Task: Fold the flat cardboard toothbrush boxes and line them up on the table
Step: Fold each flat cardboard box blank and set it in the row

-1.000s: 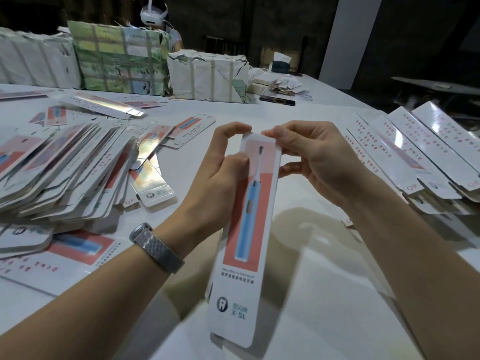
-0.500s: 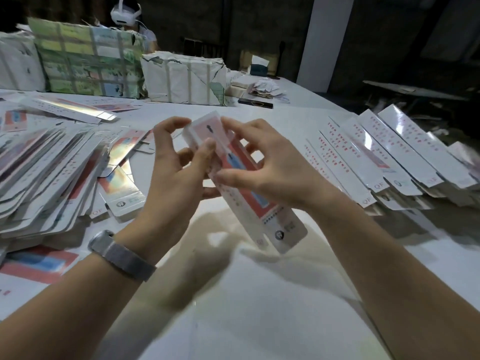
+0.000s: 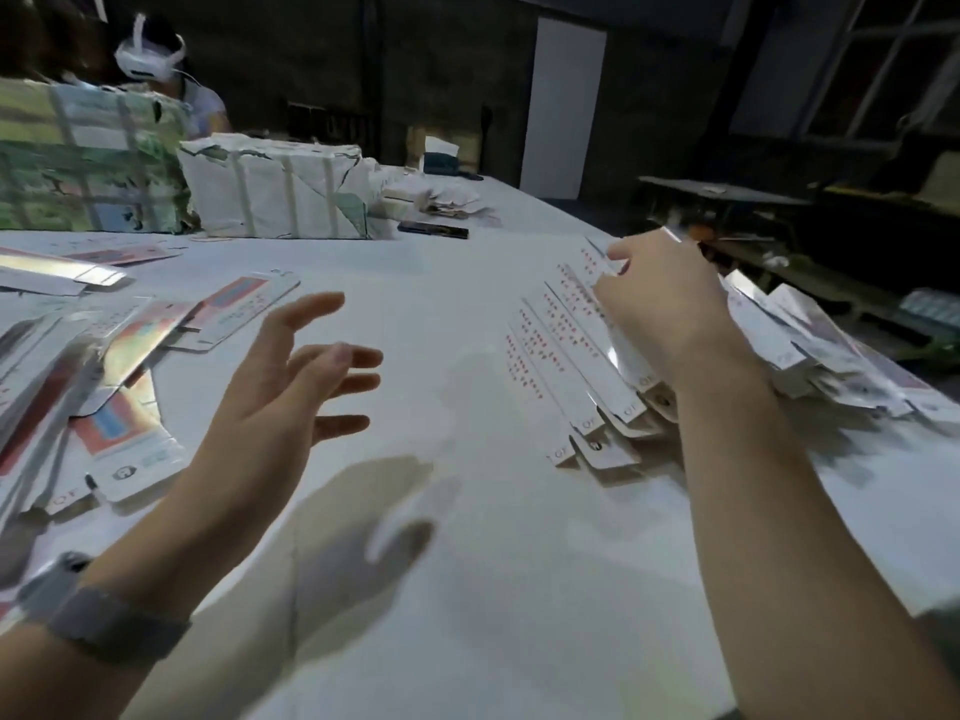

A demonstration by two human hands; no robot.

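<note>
1. The left hand (image 3: pixel 291 402) hovers above the white surface (image 3: pixel 467 589) with its fingers spread and loosely extended; its grip is wide and holds nothing.
2. A grey mesh-band watch (image 3: pixel 93 615) sits on the left wrist.
3. The right hand (image 3: pixel 662 298) reaches out over the row of folded toothbrush boxes (image 3: pixel 571 366) on the right side of the surface, its back to the camera.
4. Its fingers are bent down onto the far part of that row, touching the boxes; whether the grip is closed round one box or only resting on it I cannot tell, as the hand hides it and the picture is blurred there.
5. The folded boxes lie side by side, overlapping at a slant, their white backs with red print facing up.
6. More boxes lie in a loose heap (image 3: pixel 831 356) past the right forearm, near the surface's edge.
7. A pile of flat unfolded boxes (image 3: pixel 104 366) with red and blue print spreads over the left side.
8. At the far end stand two strapped bundles (image 3: pixel 275 194); beside them lies a dark phone (image 3: pixel 434 229).
9. A person wearing a white headset (image 3: pixel 148 62) sits behind the bundles.
</note>
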